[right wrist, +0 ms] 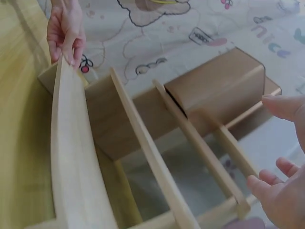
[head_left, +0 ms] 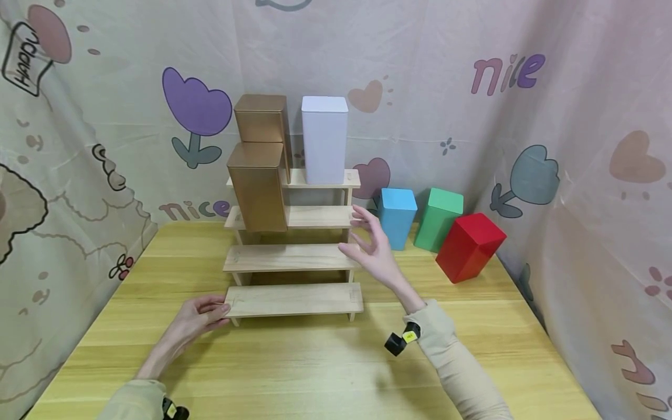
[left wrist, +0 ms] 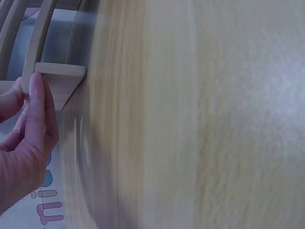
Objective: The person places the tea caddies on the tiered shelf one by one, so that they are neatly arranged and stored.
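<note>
A stepped wooden shelf stand (head_left: 295,298) with several tiers stands mid-table. My left hand (head_left: 202,318) pinches the left end of its lowest board between thumb and fingers, seen close up in the left wrist view (left wrist: 28,152). At the stand's right side my right hand (head_left: 375,251) has its fingers spread, close to the upper boards' ends; whether a fingertip touches the wood I cannot tell. A brown box (head_left: 259,192) stands on the second tier from the top. Behind it, another brown box (head_left: 261,116) is partly hidden. On the top tier stands a white box (head_left: 324,140).
Right of the stand, a blue box (head_left: 397,219), a green box (head_left: 440,219) and a tilted-looking red box (head_left: 469,248) stand on the wooden table (head_left: 294,373). A printed curtain (head_left: 420,70) hangs behind and along both sides.
</note>
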{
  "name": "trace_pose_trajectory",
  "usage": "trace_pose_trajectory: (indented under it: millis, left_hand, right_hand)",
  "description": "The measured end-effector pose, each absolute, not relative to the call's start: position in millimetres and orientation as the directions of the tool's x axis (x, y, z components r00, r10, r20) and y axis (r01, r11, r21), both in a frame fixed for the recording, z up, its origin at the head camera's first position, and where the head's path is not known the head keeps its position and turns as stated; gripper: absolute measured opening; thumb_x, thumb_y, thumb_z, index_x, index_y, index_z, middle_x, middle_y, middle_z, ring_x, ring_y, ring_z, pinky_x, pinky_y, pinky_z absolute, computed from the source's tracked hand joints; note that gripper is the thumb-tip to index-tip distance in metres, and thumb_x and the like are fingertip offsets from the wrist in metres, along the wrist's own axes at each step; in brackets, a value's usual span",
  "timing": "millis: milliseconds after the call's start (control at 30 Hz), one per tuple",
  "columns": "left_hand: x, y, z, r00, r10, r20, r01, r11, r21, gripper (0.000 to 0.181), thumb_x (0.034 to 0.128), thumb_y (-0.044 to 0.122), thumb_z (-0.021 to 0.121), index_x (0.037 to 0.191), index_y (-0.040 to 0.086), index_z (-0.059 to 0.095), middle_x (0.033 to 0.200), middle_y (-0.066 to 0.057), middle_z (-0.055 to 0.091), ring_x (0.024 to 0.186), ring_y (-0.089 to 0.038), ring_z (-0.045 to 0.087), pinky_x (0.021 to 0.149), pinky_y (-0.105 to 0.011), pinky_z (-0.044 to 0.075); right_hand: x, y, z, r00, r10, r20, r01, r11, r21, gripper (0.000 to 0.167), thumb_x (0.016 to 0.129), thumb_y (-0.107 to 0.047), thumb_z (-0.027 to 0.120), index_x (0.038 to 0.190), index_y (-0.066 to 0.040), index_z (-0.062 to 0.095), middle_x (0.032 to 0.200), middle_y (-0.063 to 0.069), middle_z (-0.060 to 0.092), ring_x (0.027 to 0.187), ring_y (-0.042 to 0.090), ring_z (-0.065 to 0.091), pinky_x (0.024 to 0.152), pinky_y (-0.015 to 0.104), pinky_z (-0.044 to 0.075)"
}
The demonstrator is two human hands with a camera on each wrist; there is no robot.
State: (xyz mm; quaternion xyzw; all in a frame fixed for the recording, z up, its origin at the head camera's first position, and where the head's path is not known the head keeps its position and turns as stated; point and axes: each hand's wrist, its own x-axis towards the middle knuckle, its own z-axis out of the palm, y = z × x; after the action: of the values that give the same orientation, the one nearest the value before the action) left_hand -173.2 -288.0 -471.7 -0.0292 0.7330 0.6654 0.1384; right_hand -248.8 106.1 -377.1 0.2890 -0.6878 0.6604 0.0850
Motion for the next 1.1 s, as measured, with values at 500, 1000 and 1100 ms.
trace_pose_trajectory:
  millis: [500,1000,1100]
  left_hand:
    - [-173.8,-289.2,-471.7,-0.965,0.158,-0.211,-0.205,0.052,0.977,0.054,0.0986,-0.001,0.06,0.137,-0.027,0.034,0.098,0.002,0.065,0.088,-0.007,0.068,0.085,-0.019,0.065]
    - [-173.5,-288.5,-471.9,-0.963,0.154,-0.219,-0.212,0.063,0.975,0.052,0.0992,0.0,0.059,0.137,-0.025,0.035,0.098,0.003,0.066,0.087,-0.006,0.068,0.085,-0.019,0.065]
    - [-173.1,-288.0,-471.7,-0.961,0.151,-0.23,-0.219,0.086,0.972,0.054,0.0997,0.001,0.059,0.139,-0.025,0.033,0.098,0.003,0.066,0.087,-0.006,0.068,0.086,-0.02,0.065]
  right_hand:
    - [-238.8,158.2,-409.6,-0.839,-0.153,0.521,-0.518,-0.062,-0.853,0.059,0.089,0.013,0.065,0.143,0.008,0.041,0.135,-0.007,0.054,0.128,0.009,0.053,0.116,0.036,0.05]
    - [-228.5,217.5,-434.7,-0.813,0.015,0.582,-0.582,-0.046,-0.812,0.049,0.085,0.021,0.064,0.131,0.019,0.048,0.123,-0.003,0.065,0.111,0.015,0.064,0.099,0.027,0.061]
    - [-226.1,229.5,-436.0,-0.814,0.064,0.577,-0.579,-0.019,-0.815,0.048,0.085,0.021,0.064,0.131,0.018,0.049,0.121,-0.004,0.066,0.109,0.012,0.064,0.098,0.022,0.061]
